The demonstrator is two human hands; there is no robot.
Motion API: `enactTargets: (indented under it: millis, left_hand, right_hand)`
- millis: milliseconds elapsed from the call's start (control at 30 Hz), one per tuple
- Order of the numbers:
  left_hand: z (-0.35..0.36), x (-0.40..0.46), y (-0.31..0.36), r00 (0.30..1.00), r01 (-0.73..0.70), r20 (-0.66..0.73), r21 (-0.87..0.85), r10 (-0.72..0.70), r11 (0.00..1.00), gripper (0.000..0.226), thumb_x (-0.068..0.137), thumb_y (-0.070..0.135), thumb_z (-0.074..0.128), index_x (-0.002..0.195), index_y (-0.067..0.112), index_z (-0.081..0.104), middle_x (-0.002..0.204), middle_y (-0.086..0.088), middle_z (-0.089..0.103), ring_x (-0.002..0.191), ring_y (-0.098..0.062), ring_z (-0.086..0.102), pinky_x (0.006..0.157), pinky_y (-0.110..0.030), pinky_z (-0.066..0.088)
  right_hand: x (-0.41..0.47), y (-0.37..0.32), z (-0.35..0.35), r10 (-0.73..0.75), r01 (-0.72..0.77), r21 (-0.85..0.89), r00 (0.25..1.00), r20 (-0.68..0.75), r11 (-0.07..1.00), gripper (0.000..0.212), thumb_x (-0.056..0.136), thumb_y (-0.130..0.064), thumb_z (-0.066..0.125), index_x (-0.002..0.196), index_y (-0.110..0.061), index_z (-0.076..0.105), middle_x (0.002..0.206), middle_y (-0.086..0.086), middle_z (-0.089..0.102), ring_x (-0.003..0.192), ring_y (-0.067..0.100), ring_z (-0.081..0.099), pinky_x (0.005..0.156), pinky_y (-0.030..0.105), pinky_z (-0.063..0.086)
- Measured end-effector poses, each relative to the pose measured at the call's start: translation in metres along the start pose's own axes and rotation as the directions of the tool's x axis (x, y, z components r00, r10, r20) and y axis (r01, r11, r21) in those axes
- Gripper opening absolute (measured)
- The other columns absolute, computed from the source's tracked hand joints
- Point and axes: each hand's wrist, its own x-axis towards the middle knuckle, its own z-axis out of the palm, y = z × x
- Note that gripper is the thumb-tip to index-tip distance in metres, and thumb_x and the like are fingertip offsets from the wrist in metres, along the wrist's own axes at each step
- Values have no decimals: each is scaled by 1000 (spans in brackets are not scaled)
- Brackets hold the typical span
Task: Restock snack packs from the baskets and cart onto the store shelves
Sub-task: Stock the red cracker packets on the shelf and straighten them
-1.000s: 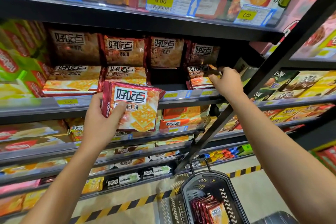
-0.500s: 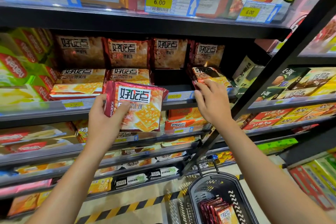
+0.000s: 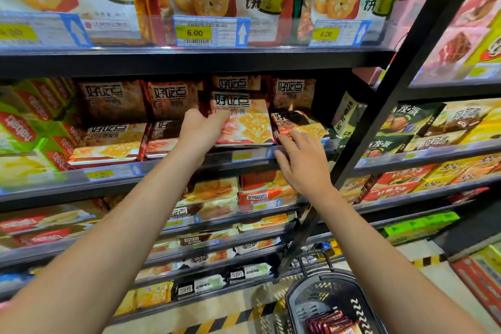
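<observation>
Midway, we restock: left hand (image 3: 202, 127) grips cracker pack (image 3: 244, 120) by its left edge, above shelf lip (image 3: 244, 156); right hand (image 3: 303, 163) relaxed, fingers brushing neighbouring pack (image 3: 298, 125) right of it. Risk: tilted neighbour slides off lip if nudged. Basket (image 3: 336, 304) waits below.

The left hand (image 3: 200, 130) holds a red cracker pack (image 3: 244, 119) by its left edge, tilted up over the front lip of the shelf (image 3: 162, 168), in the gap between the flat stacks of like packs (image 3: 108, 144) on its left and the lone pack (image 3: 298, 123) on its right. The right hand (image 3: 303, 163), fingers loosely spread, touches the front of that lone pack at the shelf edge. Below right stands a dark basket (image 3: 336, 287) on the floor, with more red packs (image 3: 330, 323) inside.
</observation>
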Motion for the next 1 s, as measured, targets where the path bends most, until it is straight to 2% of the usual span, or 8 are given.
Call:
enactTargets:
  millis: [167, 267, 433, 533, 633, 800, 867, 1000]
  left_hand:
    - [18, 22, -2, 1000, -18, 11, 307, 15, 952, 50, 96, 46, 63, 119, 2, 59, 110, -8, 66, 89, -22, 58, 76, -34, 40]
    - [17, 27, -6, 994, -98, 11, 575, 112, 812, 45, 99, 51, 56, 105, 7, 52, 100, -11, 65, 84, -25, 57, 73, -36, 41]
    - [25, 28, -13, 953, -230, 81, 821, 292, 522, 52, 101, 53, 48, 123, 6, 52, 110, -16, 65, 104, -39, 63, 77, -40, 47]
    - [26, 30, -16, 936, -255, 106, 862, 336, 439, 49, 100, 52, 46, 121, 9, 56, 111, -14, 68, 101, -38, 63, 75, -41, 48]
    - [18, 26, -25, 919, -295, 165, 892, 359, 343, 56, 100, 58, 42, 139, 18, 49, 121, -16, 64, 112, -42, 58, 88, -48, 48]
    - [9, 5, -49, 851, -516, 476, 838, 224, 178, 59, 101, 68, 15, 155, 49, 27, 161, -5, 33, 142, -37, 34, 113, -59, 22]
    - [8, 4, -57, 850, -518, 488, 844, 201, 142, 65, 98, 70, 8, 158, 48, 21, 167, -1, 23, 149, -36, 25, 116, -64, 17]
    - [11, 2, -61, 858, -488, 456, 867, 237, 96, 68, 99, 70, 8, 160, 42, 18, 169, -2, 21, 151, -38, 22, 116, -65, 19]
  right_hand:
    - [-5, 2, -1, -28, 28, -14, 999, 30, 1000, 47, 105, -40, 42, 144, -16, 53, 143, 10, 54, 130, 33, 49, 109, 49, 39]
    - [-6, 4, -2, -51, 51, 6, 999, 19, 999, 45, 103, -34, 49, 144, -16, 53, 141, 10, 55, 129, 33, 49, 108, 49, 40]
    - [-7, 5, -4, -49, 48, 7, 997, 52, 999, 46, 102, -34, 50, 145, -17, 51, 144, 9, 52, 133, 32, 46, 112, 49, 38]
    - [-7, 4, -5, -47, 46, 7, 998, 51, 999, 46, 102, -34, 49, 145, -17, 51, 145, 9, 51, 135, 31, 45, 113, 50, 39]
    - [-7, 2, -5, -39, 40, -12, 998, 56, 999, 47, 103, -35, 47, 146, -17, 51, 146, 9, 51, 135, 31, 45, 112, 49, 38]
    - [-7, -6, -8, 1, 4, -64, 997, 78, 998, 51, 102, -37, 45, 148, -16, 49, 146, 11, 52, 136, 33, 45, 111, 49, 38]
    - [-5, -13, -12, 17, -9, -79, 995, 100, 997, 54, 99, -39, 48, 147, -16, 50, 143, 12, 55, 134, 35, 47, 108, 51, 40]
    - [-2, -22, -18, 46, -32, -102, 989, 138, 994, 54, 95, -39, 51, 144, -17, 52, 141, 11, 57, 132, 37, 48, 106, 52, 40]
